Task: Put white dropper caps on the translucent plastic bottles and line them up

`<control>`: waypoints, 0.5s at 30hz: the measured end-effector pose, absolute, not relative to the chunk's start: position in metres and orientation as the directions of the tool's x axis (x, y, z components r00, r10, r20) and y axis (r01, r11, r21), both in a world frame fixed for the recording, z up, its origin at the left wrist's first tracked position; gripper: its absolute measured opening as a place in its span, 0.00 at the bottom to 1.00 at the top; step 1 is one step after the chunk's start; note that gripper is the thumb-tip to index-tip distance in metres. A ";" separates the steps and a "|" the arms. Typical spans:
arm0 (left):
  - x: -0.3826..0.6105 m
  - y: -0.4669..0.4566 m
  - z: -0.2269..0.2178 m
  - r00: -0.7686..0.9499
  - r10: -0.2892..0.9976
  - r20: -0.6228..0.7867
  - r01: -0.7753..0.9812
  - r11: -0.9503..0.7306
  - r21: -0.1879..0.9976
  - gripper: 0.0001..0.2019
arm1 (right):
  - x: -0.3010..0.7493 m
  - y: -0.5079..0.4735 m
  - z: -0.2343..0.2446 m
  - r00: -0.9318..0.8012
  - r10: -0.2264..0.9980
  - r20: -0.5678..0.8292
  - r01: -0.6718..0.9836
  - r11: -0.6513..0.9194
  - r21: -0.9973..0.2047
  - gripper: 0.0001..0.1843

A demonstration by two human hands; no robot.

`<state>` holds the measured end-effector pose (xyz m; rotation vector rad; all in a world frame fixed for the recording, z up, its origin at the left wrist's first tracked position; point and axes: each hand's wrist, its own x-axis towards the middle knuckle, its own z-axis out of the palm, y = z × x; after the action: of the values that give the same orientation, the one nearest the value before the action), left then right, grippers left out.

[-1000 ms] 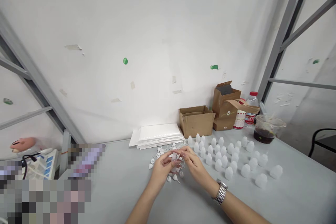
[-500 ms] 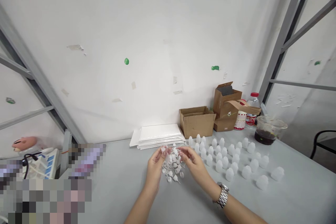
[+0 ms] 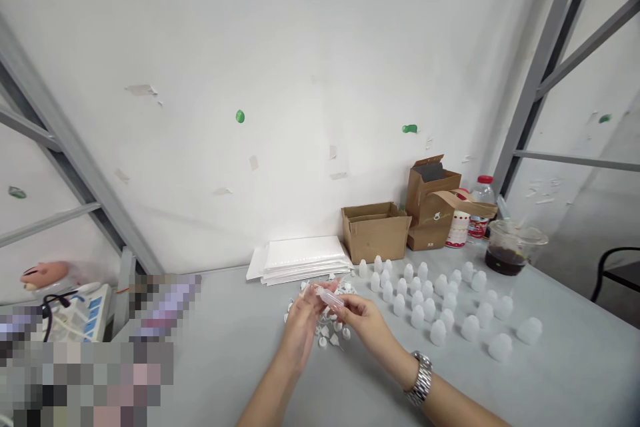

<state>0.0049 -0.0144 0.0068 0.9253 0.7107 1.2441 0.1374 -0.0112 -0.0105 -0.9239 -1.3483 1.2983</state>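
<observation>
A small translucent plastic bottle (image 3: pixel 331 298) is tilted between my two hands. My right hand (image 3: pixel 364 315) pinches its wider end. At the narrow end are the closed fingers of my left hand (image 3: pixel 300 320); a whitish tip shows there, too small to make out. Loose white caps (image 3: pixel 324 331), some with thin spikes, lie in a pile under and behind my hands, partly hidden by them. To the right, many frosted little bottles (image 3: pixel 417 315) stand upright on the grey table (image 3: pixel 215 360).
White flat packs (image 3: pixel 303 255) are stacked by the wall. An open cardboard box (image 3: pixel 376 238), a brown paper bag (image 3: pixel 433 207), a red-capped bottle (image 3: pixel 483 203) and a clear bowl of dark liquid (image 3: pixel 507 257) line the back right. A power strip (image 3: pixel 93 313) lies far left.
My right hand has come away from the pile and turned, and the small bottle now shows in it. My left hand has shifted slightly and turned around the bottle's narrow end.
</observation>
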 end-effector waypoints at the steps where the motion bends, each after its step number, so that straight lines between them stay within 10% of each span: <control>1: 0.004 -0.013 0.006 0.190 0.981 0.031 -0.461 0.061 0.885 0.16 | 0.138 -0.012 -0.010 -0.197 0.969 0.148 -0.098 0.131 -0.987 0.19; 15: 0.000 -0.013 0.011 0.206 0.977 -0.044 -0.477 0.140 0.868 0.13 | 0.135 -0.016 -0.015 -0.280 0.940 0.195 -0.012 0.199 -0.980 0.20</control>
<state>0.0004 -0.0125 0.0107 0.8487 0.7439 1.2038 0.1350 -0.0164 -0.0146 -0.9218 -1.5143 1.2489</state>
